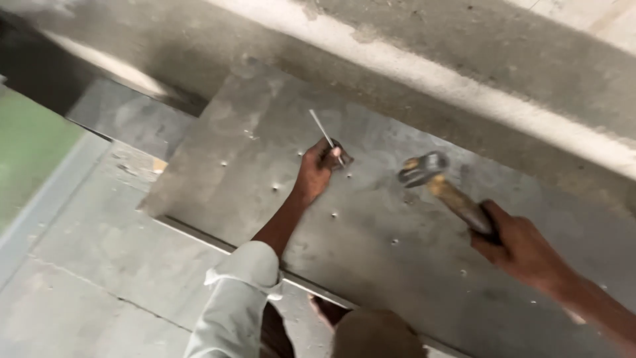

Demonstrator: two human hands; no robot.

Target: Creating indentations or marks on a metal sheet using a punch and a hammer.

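Note:
My left hand (318, 171) pinches a long thin nail (324, 132) that stands tilted on a grey plywood board (371, 225). A claw hammer (434, 180) with a wooden handle is gripped in my right hand (520, 248), its metal head raised just right of the nail. Several nail heads dot the board around both hands. My left forearm wears a rolled light sleeve (235, 298).
A rough concrete beam (464, 73) runs diagonally along the board's far side. Lower grey panels (99, 265) lie at the left, beside a green surface (30, 146). A foot (328, 310) and knee (377, 335) show at the bottom edge.

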